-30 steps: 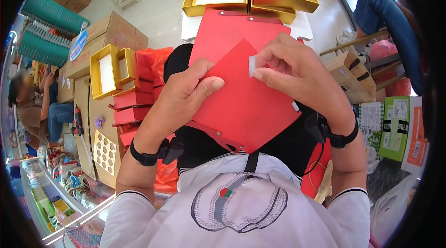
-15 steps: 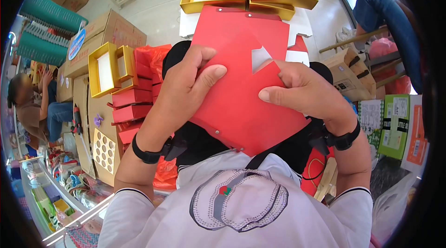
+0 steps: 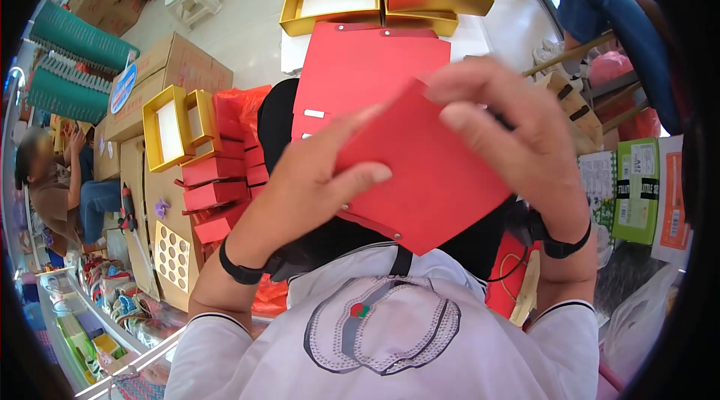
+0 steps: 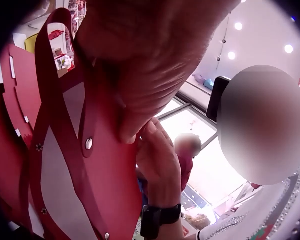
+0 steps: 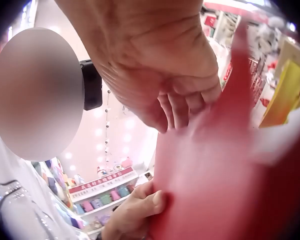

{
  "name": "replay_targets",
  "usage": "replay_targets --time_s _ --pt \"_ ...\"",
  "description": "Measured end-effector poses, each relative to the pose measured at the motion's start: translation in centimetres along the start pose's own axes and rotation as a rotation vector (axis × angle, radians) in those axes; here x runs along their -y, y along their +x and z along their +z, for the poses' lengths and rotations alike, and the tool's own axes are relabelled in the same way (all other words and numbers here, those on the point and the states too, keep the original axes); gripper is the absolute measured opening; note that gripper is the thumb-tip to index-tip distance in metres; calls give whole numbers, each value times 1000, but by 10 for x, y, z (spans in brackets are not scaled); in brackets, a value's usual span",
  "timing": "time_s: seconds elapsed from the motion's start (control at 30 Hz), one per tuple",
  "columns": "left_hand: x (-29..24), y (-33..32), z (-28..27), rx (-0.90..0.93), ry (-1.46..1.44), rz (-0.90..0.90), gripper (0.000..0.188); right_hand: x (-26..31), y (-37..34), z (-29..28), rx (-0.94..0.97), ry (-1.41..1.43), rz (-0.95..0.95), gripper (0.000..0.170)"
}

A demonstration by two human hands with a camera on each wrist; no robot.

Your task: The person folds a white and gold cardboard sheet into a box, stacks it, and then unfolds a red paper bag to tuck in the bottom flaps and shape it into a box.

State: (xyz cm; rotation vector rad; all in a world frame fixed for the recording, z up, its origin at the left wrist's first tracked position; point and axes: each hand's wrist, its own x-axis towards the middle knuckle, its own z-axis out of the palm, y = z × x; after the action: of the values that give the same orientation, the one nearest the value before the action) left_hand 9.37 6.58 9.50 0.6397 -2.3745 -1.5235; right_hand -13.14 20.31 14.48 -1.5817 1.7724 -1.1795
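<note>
A flat red gift bag (image 3: 427, 175) lies tilted over the lap, one corner pointing up. In the left wrist view, the bag's riveted strap handle (image 4: 82, 115) shows. My left hand (image 3: 319, 175) grips its left edge, thumb on the front face and fingers behind. At the upper right edge my right hand (image 3: 510, 115), blurred, pinches the bag near its top corner. Its fingertips curl at that edge in the right wrist view. Under and beyond this bag lies a stack of similar red bags (image 3: 367, 62) with small white patches and riveted straps.
Gold boxes (image 3: 330, 2) with white bottoms stand on the floor ahead. At the left are more gold boxes (image 3: 166, 126), stacked red boxes (image 3: 214, 194) and a cardboard carton (image 3: 195, 62). A green box (image 3: 637, 190) is at the right. Another person (image 3: 52, 182) sits far left.
A pale flap near the bag's top corner was in my right fingers, then stood exposed; now the corner looks plain red. My right hand has moved up to that corner, and the bag has shifted.
</note>
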Motion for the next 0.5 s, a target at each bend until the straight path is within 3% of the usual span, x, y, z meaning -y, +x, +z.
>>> replay_targets --time_s 0.07,0.13,0.27,0.5 --pt "7 0 -12 -135 -277 -108 57 -9 -2 -10 -244 6 -62 41" --pt "19 3 -23 -302 -429 -57 46 -40 -2 -21 -423 76 -75 60" --pt "26 11 -20 -422 -554 -71 42 -67 -13 8 -89 616 229 87" --pt "39 16 -13 -359 -572 -152 45 -75 2 46 -268 716 319 61"
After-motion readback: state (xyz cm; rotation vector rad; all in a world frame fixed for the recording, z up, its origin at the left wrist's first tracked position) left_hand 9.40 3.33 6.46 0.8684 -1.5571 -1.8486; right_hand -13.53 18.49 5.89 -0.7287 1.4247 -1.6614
